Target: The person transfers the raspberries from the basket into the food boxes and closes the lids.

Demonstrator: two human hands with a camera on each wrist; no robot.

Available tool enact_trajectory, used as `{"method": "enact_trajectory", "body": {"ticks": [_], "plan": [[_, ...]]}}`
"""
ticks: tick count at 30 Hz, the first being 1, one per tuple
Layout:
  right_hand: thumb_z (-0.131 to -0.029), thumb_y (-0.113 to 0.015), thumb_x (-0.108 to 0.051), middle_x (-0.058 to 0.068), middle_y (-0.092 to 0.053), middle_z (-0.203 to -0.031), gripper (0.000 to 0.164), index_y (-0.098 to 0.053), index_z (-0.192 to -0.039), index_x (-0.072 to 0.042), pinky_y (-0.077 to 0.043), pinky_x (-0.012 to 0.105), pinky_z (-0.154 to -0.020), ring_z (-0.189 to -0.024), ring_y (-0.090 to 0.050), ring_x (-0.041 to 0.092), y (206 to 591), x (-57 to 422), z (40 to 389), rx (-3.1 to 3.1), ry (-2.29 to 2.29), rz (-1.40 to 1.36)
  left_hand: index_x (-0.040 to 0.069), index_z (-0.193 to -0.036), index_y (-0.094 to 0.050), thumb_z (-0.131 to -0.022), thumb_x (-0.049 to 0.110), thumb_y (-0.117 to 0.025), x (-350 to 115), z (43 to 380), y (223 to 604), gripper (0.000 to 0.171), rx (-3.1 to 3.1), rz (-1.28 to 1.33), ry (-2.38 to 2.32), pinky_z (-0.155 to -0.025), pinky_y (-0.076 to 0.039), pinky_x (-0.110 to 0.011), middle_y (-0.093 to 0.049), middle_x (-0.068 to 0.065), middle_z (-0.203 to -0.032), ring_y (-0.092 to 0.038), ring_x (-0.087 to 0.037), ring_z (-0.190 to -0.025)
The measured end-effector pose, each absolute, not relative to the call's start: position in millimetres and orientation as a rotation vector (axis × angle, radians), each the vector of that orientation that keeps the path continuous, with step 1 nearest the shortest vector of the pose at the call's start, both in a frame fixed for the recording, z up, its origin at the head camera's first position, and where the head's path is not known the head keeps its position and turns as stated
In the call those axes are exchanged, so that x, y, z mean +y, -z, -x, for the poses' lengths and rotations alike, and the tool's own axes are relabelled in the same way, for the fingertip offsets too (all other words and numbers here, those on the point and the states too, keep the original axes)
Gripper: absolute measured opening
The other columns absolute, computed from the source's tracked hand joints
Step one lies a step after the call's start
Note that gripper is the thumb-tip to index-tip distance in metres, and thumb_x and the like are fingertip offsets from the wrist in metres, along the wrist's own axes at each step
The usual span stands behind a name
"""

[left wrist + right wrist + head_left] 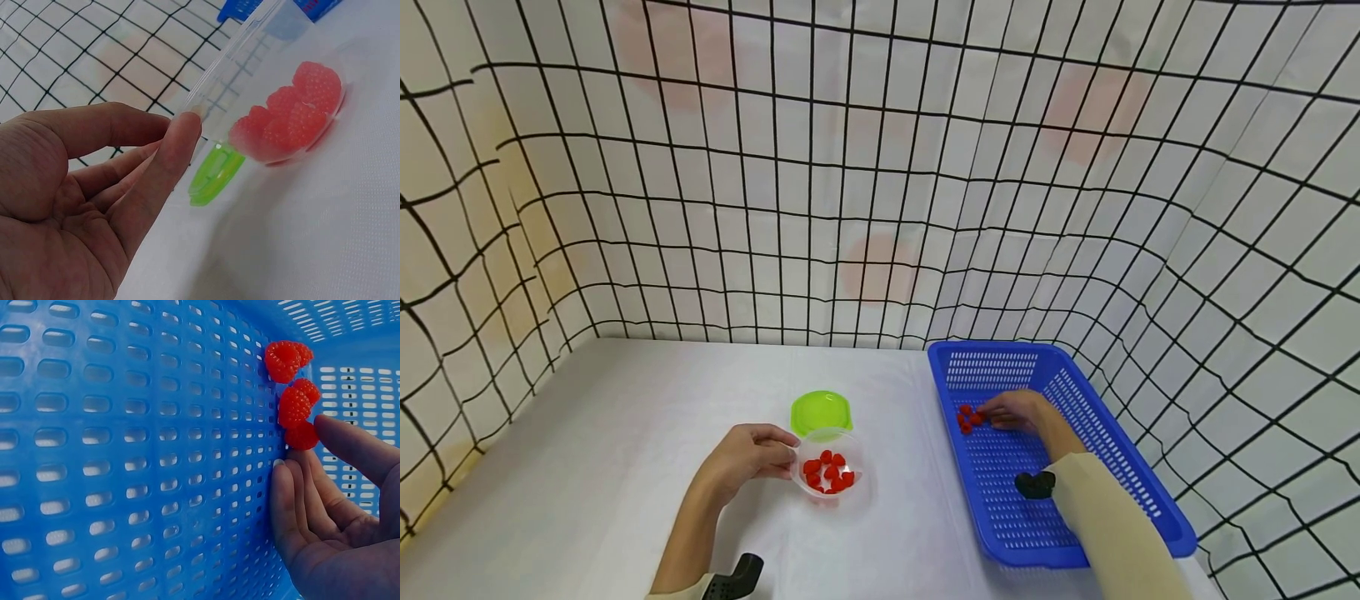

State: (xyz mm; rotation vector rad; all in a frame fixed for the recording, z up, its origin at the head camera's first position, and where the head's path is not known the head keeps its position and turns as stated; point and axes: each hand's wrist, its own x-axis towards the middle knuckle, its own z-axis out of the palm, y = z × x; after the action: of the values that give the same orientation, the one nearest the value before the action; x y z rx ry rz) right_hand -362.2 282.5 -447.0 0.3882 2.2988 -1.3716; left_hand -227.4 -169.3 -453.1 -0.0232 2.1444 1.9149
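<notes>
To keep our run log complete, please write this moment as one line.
left hand: pinches clear bowl | right hand: at raspberries inside blue basket | bowl: holds other raspberries

Even light is filling the head view; outer grid lines (437, 90) are bending. Below the gripping left hand (748, 457), soft shadow is dimming the cloth (760, 521).

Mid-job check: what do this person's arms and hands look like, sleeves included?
The left hand and right hand are bare, no gloves showing. The right sleeve is plain cream; only a cream edge of the left sleeve shows. A small black rounded piece sits by the left cuff, a similar black lump by the right.
</notes>
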Motion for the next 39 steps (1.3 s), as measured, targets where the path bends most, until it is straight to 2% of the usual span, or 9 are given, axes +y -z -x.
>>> {"method": "enact_trajectory", "body": {"ticks": [8, 13, 21, 30, 34, 39], "plan": [[-0.096, -0.063, -0.009, 0.018, -0.071, -0.110, 0.035, -0.064, -0.126, 0.008, -0.061, 0.032, -0.086, -0.093, -0.068, 0.024, 446, 282, 362, 2.284, 1.427, -0.423, -0.012, -0.114, -0.067, -0.092, 0.007, -0.069, -170, 228, 453, 0.029, 2.133, 0.013, -1.929, -0.073, -0.063, -0.031, -0.071, -0.010, -0.088, -0.069, -0.019, -0.071], [-0.096, -0.063, -0.010, 0.017, -0.071, -0.108, 0.037, -0.063, -0.128, 0.009, -0.061, 0.032, -0.085, -0.089, -0.068, 0.023, 445, 282, 363, 2.269, 1.445, -0.447, -0.011, -0.114, -0.067, -0.091, 0.008, -0.070, -170, 228, 453, 0.029, 2.129, 0.016, -1.932, -0.073, -0.063, -0.030, -0.070, -0.010, -0.087, -0.069, -0.019, -0.071], [-0.095, -0.066, -0.012, 0.012, -0.069, -0.095, 0.035, -0.062, -0.124, 0.007, -0.062, 0.029, -0.077, -0.077, -0.069, 0.018, 445, 279, 365, 2.244, 1.476, -0.480, -0.010, -0.114, -0.067, -0.092, 0.009, -0.069, -171, 227, 453, 0.029, 2.137, 0.034, -1.922, -0.073, -0.063, -0.030, -0.070, -0.011, -0.088, -0.069, -0.020, -0.071], [-0.104, -0.050, -0.014, 0.009, -0.069, -0.094, 0.038, -0.056, -0.133, 0.010, -0.062, 0.027, -0.078, -0.079, -0.067, 0.016, 433, 276, 363, 2.199, 1.506, -0.354, -0.009, -0.115, -0.067, -0.093, 0.011, -0.069, -171, 228, 456, 0.030, 2.142, 0.034, -1.914, -0.074, -0.063, -0.031, -0.070, -0.010, -0.089, -0.069, -0.021, -0.071], [-0.105, -0.051, -0.014, 0.009, -0.069, -0.094, 0.036, -0.056, -0.131, 0.010, -0.062, 0.027, -0.079, -0.080, -0.067, 0.016, 424, 270, 362, 2.224, 1.506, -0.323, -0.009, -0.115, -0.067, -0.093, 0.011, -0.069, -171, 228, 456, 0.030, 2.142, 0.030, -1.914, -0.074, -0.063, -0.031, -0.070, -0.010, -0.089, -0.069, -0.021, -0.072], [-0.103, -0.055, -0.014, 0.013, -0.070, -0.103, 0.035, -0.057, -0.129, 0.009, -0.062, 0.030, -0.082, -0.085, -0.068, 0.019, 409, 264, 360, 2.281, 1.490, -0.275, -0.010, -0.114, -0.067, -0.093, 0.010, -0.069, -171, 228, 455, 0.029, 2.142, 0.024, -1.921, -0.074, -0.063, -0.031, -0.070, -0.010, -0.088, -0.069, -0.020, -0.072]]}}
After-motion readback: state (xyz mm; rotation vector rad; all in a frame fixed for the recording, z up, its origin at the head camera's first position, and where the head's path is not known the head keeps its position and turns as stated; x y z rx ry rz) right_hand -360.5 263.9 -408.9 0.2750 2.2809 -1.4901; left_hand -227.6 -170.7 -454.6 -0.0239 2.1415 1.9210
